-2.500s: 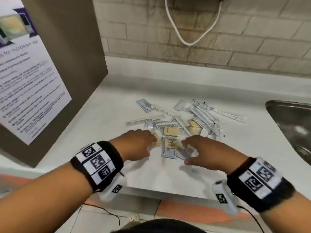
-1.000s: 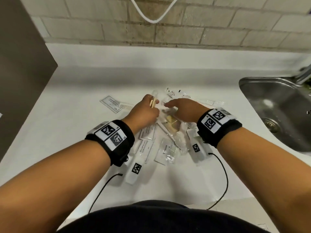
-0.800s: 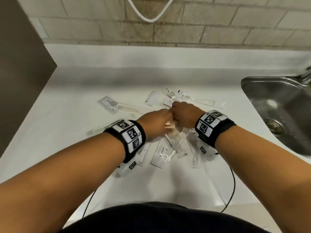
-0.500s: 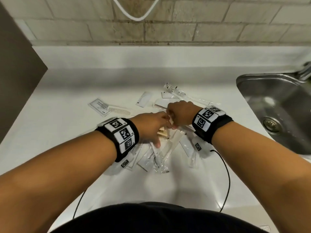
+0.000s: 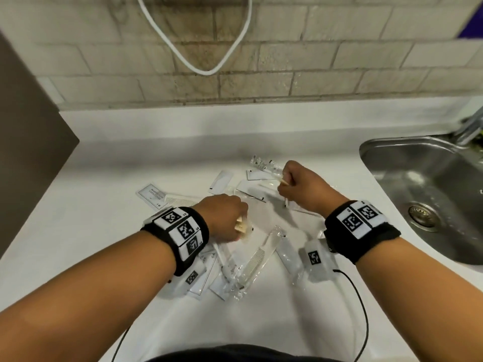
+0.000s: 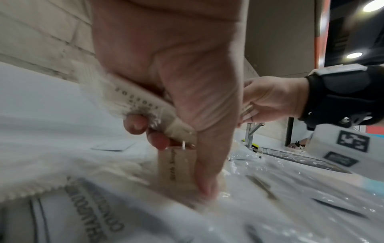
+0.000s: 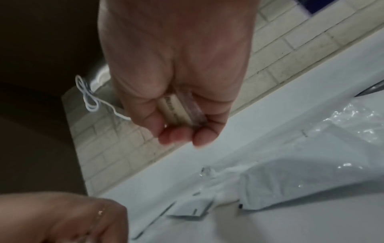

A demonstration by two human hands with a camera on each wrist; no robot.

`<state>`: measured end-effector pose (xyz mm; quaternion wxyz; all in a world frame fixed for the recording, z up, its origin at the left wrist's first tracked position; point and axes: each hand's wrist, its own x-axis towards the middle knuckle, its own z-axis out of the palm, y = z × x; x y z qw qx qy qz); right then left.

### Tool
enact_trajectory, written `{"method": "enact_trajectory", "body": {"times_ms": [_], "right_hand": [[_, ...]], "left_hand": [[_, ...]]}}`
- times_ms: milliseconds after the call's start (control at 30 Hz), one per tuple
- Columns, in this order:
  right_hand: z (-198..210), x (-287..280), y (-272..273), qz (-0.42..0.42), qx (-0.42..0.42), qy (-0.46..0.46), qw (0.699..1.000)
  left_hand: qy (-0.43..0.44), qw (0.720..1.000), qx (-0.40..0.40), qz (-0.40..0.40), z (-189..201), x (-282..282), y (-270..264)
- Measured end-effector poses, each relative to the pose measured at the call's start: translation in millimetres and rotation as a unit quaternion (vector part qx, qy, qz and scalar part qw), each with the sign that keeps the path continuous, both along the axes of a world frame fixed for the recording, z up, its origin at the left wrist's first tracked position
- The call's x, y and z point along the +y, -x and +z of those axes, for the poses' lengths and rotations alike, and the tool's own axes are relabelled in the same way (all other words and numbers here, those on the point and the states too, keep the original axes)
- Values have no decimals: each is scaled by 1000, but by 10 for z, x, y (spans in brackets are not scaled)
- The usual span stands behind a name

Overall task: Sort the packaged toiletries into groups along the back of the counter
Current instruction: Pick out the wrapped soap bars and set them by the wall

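Note:
Wrapped toiletries lie in a loose heap on the white counter: white sachets, a comb in clear wrap, and a toothbrush pack at the back. My left hand is low over the heap's left side and grips tan soap packets together with a white sachet. My right hand is further back and to the right, above the counter. It holds a tan soap bar in clear wrap between curled fingers and thumb.
A steel sink is sunk into the counter at the right, with a tap behind it. A tall brown box stands at the left. A white cable hangs on the brick wall. A printed sachet and a comb lie left of the heap.
The hands, close together over the heap half a second ago, have drawn apart. The right one moved back and right with a tan packet; the left one stayed low with its packets.

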<state>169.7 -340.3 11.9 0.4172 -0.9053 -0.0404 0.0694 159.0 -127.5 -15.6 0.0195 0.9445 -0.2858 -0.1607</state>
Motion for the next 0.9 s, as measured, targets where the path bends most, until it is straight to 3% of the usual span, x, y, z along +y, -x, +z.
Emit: {"method": "enact_trajectory", "body": {"times_ms": [100, 167, 333, 433, 533, 600, 700, 800, 867, 900], "right_hand": [[87, 21, 162, 15, 5, -112, 994], [103, 44, 231, 6, 0, -172, 985], [106, 199, 305, -86, 15, -380, 921], [122, 375, 343, -104, 51, -442, 890], [124, 574, 392, -112, 71, -467, 874], [134, 683, 439, -112, 50, -452, 883], [185, 760, 517, -95, -80, -419, 899], [177, 731, 578, 8, -307, -225, 925], [75, 672, 595, 88, -412, -88, 903], [30, 652, 598, 103, -431, -64, 894]], "left_hand": [[63, 995, -24, 71, 95, 38, -15], [166, 974, -28, 150, 223, 82, 2], [453, 838, 38, 303, 471, 239, 134], [557, 739, 130, 356, 483, 291, 215], [595, 689, 180, 372, 451, 270, 261], [605, 671, 192, 383, 439, 256, 288], [603, 666, 202, 390, 435, 292, 326], [639, 627, 218, 388, 478, 362, 382], [674, 592, 235, 375, 513, 406, 407], [682, 587, 236, 366, 518, 435, 411]]}}
